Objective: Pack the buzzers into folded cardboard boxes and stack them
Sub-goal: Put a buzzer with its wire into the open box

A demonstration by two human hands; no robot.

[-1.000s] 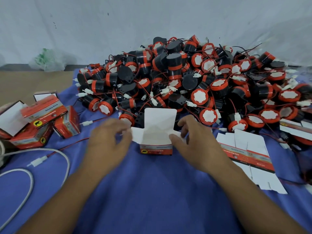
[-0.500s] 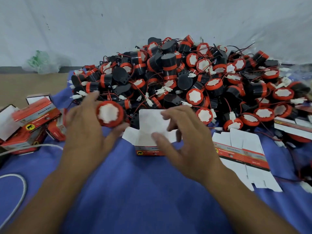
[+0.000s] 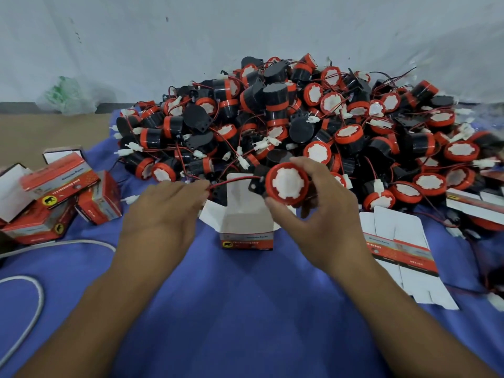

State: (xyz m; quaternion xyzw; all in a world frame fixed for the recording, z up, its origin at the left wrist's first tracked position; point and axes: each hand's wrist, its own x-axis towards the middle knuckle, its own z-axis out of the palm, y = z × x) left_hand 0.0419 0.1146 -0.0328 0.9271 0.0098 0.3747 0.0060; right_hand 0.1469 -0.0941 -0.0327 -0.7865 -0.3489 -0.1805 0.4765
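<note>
An open red-and-white cardboard box (image 3: 246, 227) stands upright on the blue cloth in front of me, flaps raised. Just above its right side, my right hand (image 3: 321, 211) grips a red-and-black buzzer (image 3: 286, 184), white face toward me. Its red and black wire (image 3: 231, 182) runs left to my left hand (image 3: 163, 211), whose fingertips pinch it. A big heap of buzzers (image 3: 300, 124) lies behind the box.
Several packed red boxes (image 3: 60, 192) lie piled at the left. Flat unfolded box blanks (image 3: 403, 249) lie at the right, more at the far right edge. A white cable (image 3: 30, 296) loops at the lower left. A blue cloth (image 3: 231, 309) covers the work surface.
The buzzer has passed from my left hand to my right hand, now over the box. My left hand now pinches its wire. My right hand has left the box flaps.
</note>
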